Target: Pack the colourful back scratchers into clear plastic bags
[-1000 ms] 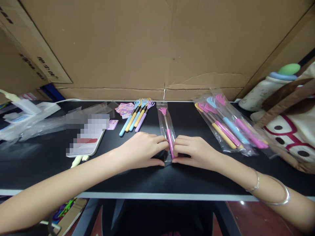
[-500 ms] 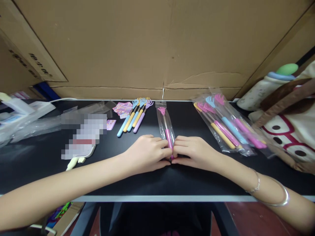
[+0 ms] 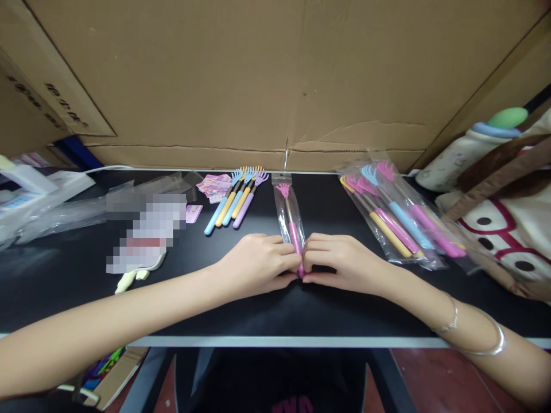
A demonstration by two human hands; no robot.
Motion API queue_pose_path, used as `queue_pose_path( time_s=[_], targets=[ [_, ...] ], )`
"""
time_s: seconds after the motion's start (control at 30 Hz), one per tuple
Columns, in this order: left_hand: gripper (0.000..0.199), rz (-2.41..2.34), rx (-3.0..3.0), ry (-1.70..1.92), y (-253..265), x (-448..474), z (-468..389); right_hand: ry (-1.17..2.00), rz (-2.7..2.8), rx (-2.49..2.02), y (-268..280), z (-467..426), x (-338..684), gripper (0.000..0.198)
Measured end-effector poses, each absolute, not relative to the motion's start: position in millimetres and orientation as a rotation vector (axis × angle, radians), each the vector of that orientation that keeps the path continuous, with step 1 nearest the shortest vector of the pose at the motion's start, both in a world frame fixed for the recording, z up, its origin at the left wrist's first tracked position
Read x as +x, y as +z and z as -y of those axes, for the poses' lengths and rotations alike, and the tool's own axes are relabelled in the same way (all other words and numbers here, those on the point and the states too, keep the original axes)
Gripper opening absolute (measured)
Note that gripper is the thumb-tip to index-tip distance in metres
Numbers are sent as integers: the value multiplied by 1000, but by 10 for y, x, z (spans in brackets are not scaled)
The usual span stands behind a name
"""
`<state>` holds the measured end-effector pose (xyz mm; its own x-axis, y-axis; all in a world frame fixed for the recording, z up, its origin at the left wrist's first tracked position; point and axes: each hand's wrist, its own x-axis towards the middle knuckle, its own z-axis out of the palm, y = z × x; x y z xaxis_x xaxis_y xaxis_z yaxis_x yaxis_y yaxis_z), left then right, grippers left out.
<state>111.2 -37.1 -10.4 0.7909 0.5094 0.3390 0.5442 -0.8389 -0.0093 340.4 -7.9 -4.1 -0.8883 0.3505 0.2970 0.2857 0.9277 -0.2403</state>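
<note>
A pink back scratcher point(image 3: 294, 230) lies in a clear plastic bag point(image 3: 280, 213) at the middle of the black table, its hand-shaped head pointing away from me. My left hand point(image 3: 264, 261) pinches the lower left edge of the bag, beside the pink handle. From the other side, my right hand point(image 3: 331, 261) closes on the bag's lower right edge. The fingertips of both hands nearly meet at the handle's near end and partly hide it. Left of the bag lie several loose back scratchers point(image 3: 238, 203) in blue, yellow and purple.
Several bagged back scratchers point(image 3: 398, 215) lie at the right, beside a brown and white bag point(image 3: 512, 229) and a bottle point(image 3: 467, 155). Small printed cards point(image 3: 214, 186), clear plastic sleeves point(image 3: 81, 209) and a blurred-out phone-like item point(image 3: 146, 235) are at the left. Cardboard point(image 3: 275, 74) stands behind.
Both hands stay at the near end of the bagged pink back scratcher, with only slight finger movement. The whole view has shifted a little.
</note>
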Motion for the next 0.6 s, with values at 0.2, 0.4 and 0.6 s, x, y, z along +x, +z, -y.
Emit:
queue_pose_path(
  time_s=[0.2,0.4,0.6],
  targets=[
    [4,843,-2892,-503,-108,1110,364,273,2803,-438,-23,89,3409,8],
    [4,801,-2873,-570,-118,1105,365,220,2793,-405,-19,100,3385,10],
    [8,794,-2893,-581,-110,1093,355,256,2783,-413,-34,88,3400,9]
  ],
)
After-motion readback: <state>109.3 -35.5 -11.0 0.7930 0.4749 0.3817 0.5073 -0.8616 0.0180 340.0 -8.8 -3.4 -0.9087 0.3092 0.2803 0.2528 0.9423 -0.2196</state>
